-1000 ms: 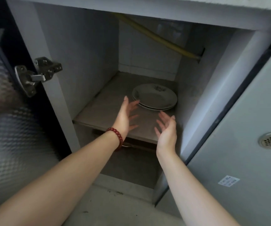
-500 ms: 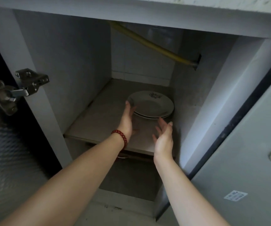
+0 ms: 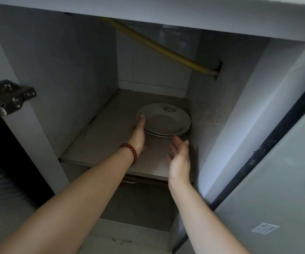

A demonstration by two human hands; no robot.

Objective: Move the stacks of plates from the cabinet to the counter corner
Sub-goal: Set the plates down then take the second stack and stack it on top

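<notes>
The left hand [image 3: 139, 133] now hooks its thumb over the left rim of the stack of plates [image 3: 166, 120], far right on the cabinet shelf [image 3: 102, 140]; earlier it only touched. The right hand [image 3: 180, 158], fingers straight, has neared the near rim without touching it. The door sticker [image 3: 262, 228] is unreadable.

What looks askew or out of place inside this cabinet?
The stack of plates on the shelf is not squared: lower rims stick out at its front right. Nothing looks broken or spilled.
</notes>
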